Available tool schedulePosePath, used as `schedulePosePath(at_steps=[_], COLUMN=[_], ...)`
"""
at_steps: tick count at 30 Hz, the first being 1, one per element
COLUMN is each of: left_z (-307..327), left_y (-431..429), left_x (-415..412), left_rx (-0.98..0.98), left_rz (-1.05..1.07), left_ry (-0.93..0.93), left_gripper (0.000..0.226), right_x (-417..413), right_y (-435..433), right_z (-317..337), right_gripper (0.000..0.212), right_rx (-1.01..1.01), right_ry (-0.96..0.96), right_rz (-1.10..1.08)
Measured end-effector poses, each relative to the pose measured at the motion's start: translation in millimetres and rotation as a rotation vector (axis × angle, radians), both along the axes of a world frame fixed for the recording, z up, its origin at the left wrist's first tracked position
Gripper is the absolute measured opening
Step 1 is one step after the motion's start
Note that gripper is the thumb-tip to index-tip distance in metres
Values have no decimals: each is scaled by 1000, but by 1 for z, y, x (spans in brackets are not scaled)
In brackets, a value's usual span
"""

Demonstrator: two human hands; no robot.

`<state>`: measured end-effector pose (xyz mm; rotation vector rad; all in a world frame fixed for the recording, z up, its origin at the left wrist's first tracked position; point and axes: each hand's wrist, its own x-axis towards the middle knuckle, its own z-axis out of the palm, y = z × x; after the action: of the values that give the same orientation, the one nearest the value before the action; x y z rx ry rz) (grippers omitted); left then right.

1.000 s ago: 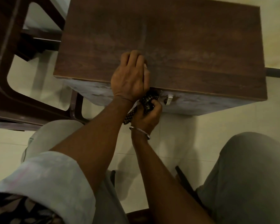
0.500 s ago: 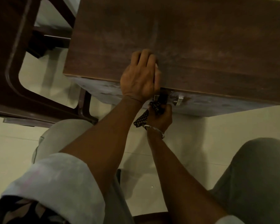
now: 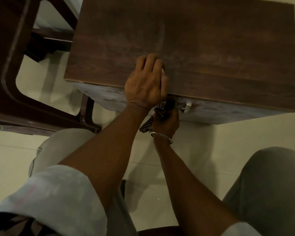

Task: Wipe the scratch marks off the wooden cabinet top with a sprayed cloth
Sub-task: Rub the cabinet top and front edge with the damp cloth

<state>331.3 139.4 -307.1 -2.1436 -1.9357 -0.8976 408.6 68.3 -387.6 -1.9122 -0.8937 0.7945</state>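
Left hand [image 3: 146, 82] planted on near edge of dark brown wooden cabinet top [image 3: 211, 45], fingers bent, tips on wood, nothing in grasp. Right hand [image 3: 168, 120] just below it, against cabinet front, gripping bunched dark checked cloth [image 3: 147, 125]. Cloth off top surface, beside silver metal handle [image 3: 187, 107].

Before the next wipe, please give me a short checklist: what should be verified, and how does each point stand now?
1. Cloth held: ok, the right hand grips the checked cloth.
2. Cloth on the cabinet top: not ok, it is below the front edge, by the metal handle.
3. Top braced: ok, the left hand rests on it.
4. Marks gone: not ok, pale smears show.
5. Cloth damp: cannot tell.
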Motion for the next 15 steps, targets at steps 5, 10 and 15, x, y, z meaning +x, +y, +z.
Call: schedulePosePath(at_steps=[5, 10, 15], left_z=[1, 2, 2], left_y=[-2, -2, -2], left_x=[0, 0, 0], left_rx=[0, 0, -3], left_rz=[13, 20, 7], left_ry=[-9, 5, -4], left_gripper=[27, 23, 24], right_x=[-9, -13, -12], right_y=[-11, -6, 4], right_z=[17, 17, 13], right_gripper=[28, 32, 31], right_rx=[234, 243, 108], right_ry=[-25, -76, -58], right_rz=[-21, -13, -13])
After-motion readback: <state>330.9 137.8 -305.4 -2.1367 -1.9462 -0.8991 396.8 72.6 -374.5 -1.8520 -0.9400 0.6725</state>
